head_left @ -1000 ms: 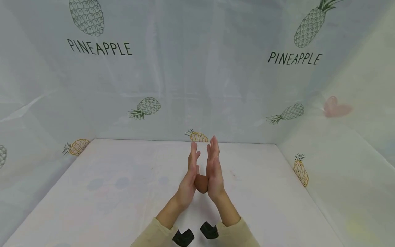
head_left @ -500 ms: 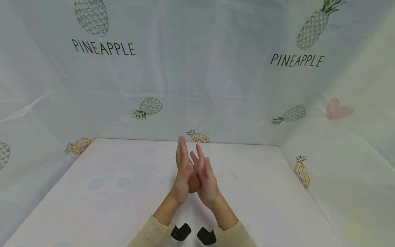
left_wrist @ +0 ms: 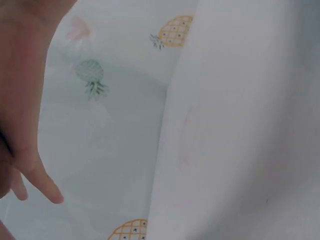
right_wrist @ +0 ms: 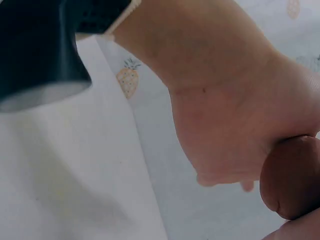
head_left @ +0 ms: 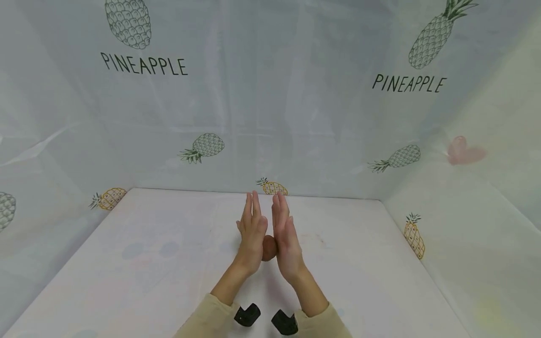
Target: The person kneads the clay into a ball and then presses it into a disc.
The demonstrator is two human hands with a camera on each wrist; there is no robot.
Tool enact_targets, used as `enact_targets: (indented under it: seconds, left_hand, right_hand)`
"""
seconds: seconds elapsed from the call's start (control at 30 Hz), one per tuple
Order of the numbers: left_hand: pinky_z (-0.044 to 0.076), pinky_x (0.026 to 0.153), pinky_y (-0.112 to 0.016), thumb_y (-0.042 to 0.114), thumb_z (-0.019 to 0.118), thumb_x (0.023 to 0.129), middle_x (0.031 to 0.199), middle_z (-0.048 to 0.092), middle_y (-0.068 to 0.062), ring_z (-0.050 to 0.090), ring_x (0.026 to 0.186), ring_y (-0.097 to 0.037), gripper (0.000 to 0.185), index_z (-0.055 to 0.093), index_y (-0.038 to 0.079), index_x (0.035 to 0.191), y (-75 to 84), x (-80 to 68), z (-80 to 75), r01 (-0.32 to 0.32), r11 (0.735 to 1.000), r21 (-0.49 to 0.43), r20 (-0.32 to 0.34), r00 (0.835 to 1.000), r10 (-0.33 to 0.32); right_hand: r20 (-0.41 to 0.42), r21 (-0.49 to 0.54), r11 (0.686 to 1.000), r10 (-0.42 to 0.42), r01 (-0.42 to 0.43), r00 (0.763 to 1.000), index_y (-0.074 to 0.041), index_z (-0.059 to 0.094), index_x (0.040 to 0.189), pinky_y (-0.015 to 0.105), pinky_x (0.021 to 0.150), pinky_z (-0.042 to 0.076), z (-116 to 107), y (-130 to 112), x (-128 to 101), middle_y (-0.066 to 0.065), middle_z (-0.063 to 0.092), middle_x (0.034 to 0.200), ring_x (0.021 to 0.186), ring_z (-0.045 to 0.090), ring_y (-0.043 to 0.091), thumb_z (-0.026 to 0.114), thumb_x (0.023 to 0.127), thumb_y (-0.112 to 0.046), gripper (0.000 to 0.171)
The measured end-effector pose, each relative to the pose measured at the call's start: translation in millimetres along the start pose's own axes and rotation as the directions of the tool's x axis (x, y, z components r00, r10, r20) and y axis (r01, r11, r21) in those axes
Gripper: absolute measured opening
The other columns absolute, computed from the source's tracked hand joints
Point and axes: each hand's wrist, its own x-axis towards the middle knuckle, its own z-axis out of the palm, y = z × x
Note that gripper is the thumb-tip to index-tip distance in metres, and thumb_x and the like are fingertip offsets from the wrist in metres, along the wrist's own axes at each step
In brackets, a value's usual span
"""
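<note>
A brown ball of what looks like modelling clay (head_left: 269, 248) sits between the two palms in the head view. My left hand (head_left: 252, 239) presses it from the left with its fingers straight and pointing away. From the right, my right hand (head_left: 289, 244) flanks it with an upright palm, fingers also straight. Up close in the right wrist view, the clay ball (right_wrist: 292, 177) touches the palm of the right hand (right_wrist: 225, 120) and shows a small crease low down. Only part of a hand (left_wrist: 25, 100) appears in the left wrist view, where the ball is mostly hidden.
Under the hands lies a white tabletop (head_left: 169, 281). A pale curtain (head_left: 270, 94) with pineapple prints rises behind it and along both sides. Black wrist devices (head_left: 247, 315) stick out beside the light sleeves (head_left: 209, 317).
The hands rub past each other: the left slid forward then back, the right back then forward. The clay ball turned between them, shifted slightly left and looks rounder.
</note>
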Motion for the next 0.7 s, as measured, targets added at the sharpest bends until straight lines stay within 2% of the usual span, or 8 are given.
enact_targets:
  seconds: [0.1,0.2,0.3,0.37,0.43,0.53,0.7]
  left_hand:
    - [-0.018,0.120,-0.071,0.056,0.018,0.111,0.177,-0.017,0.007,-0.017,0.162,-0.025,0.071,-0.010,0.030,0.171,-0.4,-2.0,4.6,0.056,0.995,-0.077,0.088,0.995,-0.049]
    - [-0.014,0.120,-0.074,0.057,0.015,0.111,0.176,-0.019,0.011,-0.021,0.161,-0.023,0.067,-0.013,0.037,0.169,-1.3,-4.5,7.1,0.118,0.980,-0.163,0.185,0.979,-0.088]
    - [-0.012,0.119,-0.077,0.057,0.012,0.112,0.174,-0.021,0.013,-0.021,0.161,-0.020,0.062,-0.015,0.046,0.166,0.8,-7.0,6.7,0.146,0.965,-0.218,0.263,0.961,-0.086]
    - [-0.013,0.118,-0.077,0.054,0.010,0.113,0.173,-0.023,0.016,-0.021,0.161,-0.019,0.059,-0.017,0.048,0.165,2.9,-8.0,6.3,0.130,0.963,-0.235,0.294,0.954,-0.057]
    - [-0.014,0.118,-0.077,0.051,0.008,0.113,0.173,-0.024,0.017,-0.021,0.161,-0.018,0.058,-0.018,0.048,0.165,5.9,-8.8,6.2,0.095,0.964,-0.249,0.302,0.953,-0.016]
    - [-0.017,0.117,-0.076,0.045,0.007,0.114,0.173,-0.025,0.017,-0.025,0.160,-0.016,0.058,-0.019,0.043,0.166,8.7,-9.9,7.5,0.022,0.965,-0.263,0.282,0.958,0.055]
    - [-0.017,0.118,-0.074,0.038,0.012,0.114,0.174,-0.023,0.015,-0.025,0.160,-0.016,0.061,-0.017,0.038,0.168,9.5,-13.0,10.4,-0.092,0.966,-0.243,0.189,0.972,0.140]
  right_hand:
    - [-0.006,-0.064,0.995,-0.071,0.071,0.997,-0.028,-0.008,0.172,0.065,0.125,-0.013,-5,0,0,-0.008,-0.008,0.178,0.164,-0.012,0.023,0.000,0.113,-0.047,0.062]
    - [-0.012,-0.134,0.984,-0.123,0.120,0.992,-0.023,-0.009,0.172,0.065,0.125,-0.011,-10,1,0,-0.007,-0.009,0.178,0.164,-0.012,0.022,0.001,0.113,-0.043,0.063]
    - [-0.018,-0.176,0.975,-0.140,0.135,0.990,-0.020,-0.009,0.172,0.066,0.125,-0.011,-14,2,1,-0.006,-0.010,0.178,0.164,-0.012,0.022,0.002,0.113,-0.040,0.063]
    - [-0.027,-0.184,0.975,-0.131,0.124,0.991,-0.024,-0.008,0.172,0.065,0.125,-0.011,-16,2,2,-0.006,-0.010,0.178,0.164,-0.012,0.020,0.002,0.113,-0.040,0.062]
    - [-0.038,-0.176,0.978,-0.121,0.113,0.992,-0.027,-0.007,0.172,0.065,0.126,-0.010,-18,2,2,-0.006,-0.009,0.178,0.164,-0.011,0.020,0.003,0.113,-0.043,0.062]
    - [-0.052,-0.148,0.985,-0.100,0.092,0.994,-0.029,-0.008,0.172,0.064,0.127,-0.009,-18,4,2,-0.007,-0.008,0.178,0.164,-0.009,0.020,0.003,0.113,-0.047,0.062]
    - [-0.043,-0.062,0.998,-0.023,0.021,0.999,-0.031,-0.010,0.171,0.058,0.129,-0.008,-16,7,2,-0.009,-0.009,0.178,0.165,-0.008,0.022,0.003,0.113,-0.052,0.063]
